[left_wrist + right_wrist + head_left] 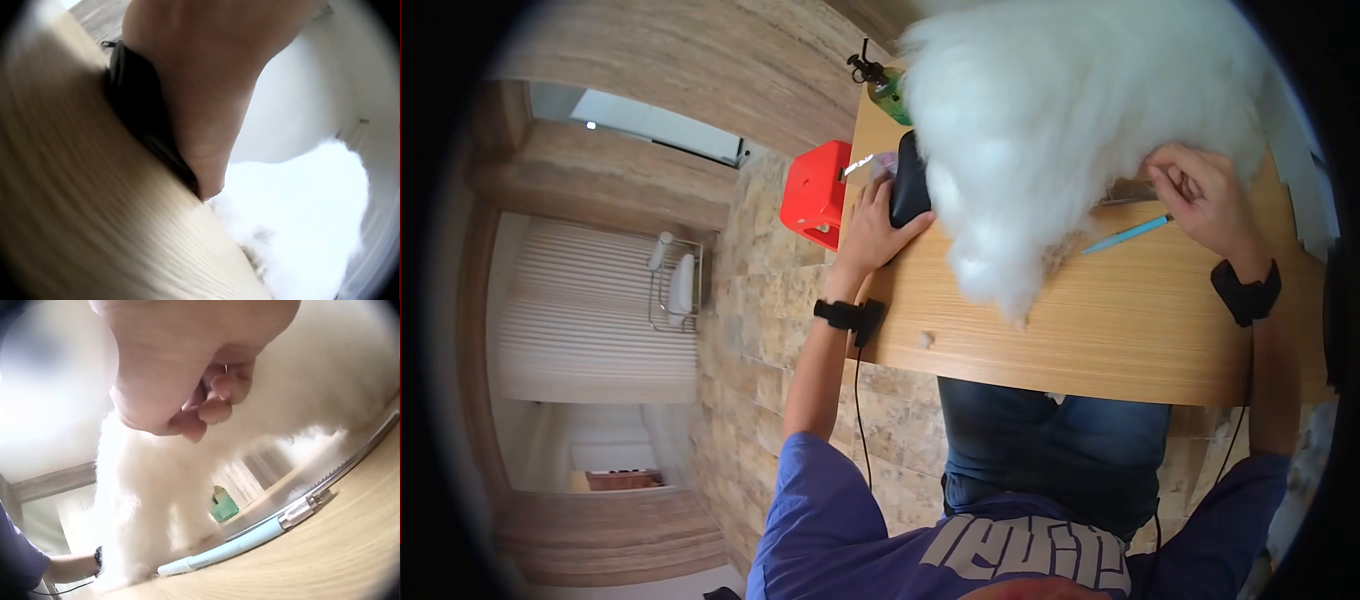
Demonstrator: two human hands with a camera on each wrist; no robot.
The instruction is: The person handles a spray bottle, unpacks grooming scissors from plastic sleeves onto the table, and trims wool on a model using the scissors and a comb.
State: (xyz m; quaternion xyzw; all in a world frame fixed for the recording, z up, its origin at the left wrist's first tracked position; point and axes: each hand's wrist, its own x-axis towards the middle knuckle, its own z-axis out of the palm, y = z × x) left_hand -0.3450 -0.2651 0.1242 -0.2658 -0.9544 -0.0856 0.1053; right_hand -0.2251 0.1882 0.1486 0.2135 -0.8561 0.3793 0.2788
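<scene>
A large mass of long white fur point(1070, 120) rises over the far side of the table. My right hand point(1200, 195) is at its right edge, fingers curled in and thumb and forefinger pinching at the fur. In the right wrist view the curled fingertips point(215, 411) show against the fur. Below this hand lies a light-blue-handled tool point(237, 548) with a knurled metal collar. Along the table's left side my left hand point(872, 228) rests beside a black zip case point(908, 185), fingers extended, thumb against its near end. The case point(140, 94) is partly hidden behind the hand in the left wrist view.
A green pump bottle point(888, 95) stands at the far left corner of the wooden table point(1140, 330). A red stool point(815, 195) is beyond the left edge. Near the front lies a small tuft of fluff point(926, 340). Cables hang from both wrists.
</scene>
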